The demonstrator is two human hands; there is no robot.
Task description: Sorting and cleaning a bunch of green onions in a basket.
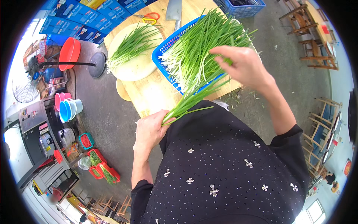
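My left hand (151, 128) grips a small bunch of scallions (190, 98) near the front of my dark shirt, their green ends pointing up and right. Above the right side of a blue plastic basket (165, 71) is my right hand (243, 65), fingers curled and slightly blurred. A bit of green leaf (228, 61) shows between its thumb and palm. Many loose scallions (204, 47) heap over the basket, white ends toward the lower left. To the left, a smaller bunch of scallions (131, 46) lies on a round cutting board (139, 68).
A cleaver (174, 11) and scissors with orange and yellow handles (151, 18) lie at the far side of the wooden table (151, 98). Left on the floor are a pedestal fan base (98, 65) and buckets (74, 109). Leaf scraps (236, 98) litter the floor at right.
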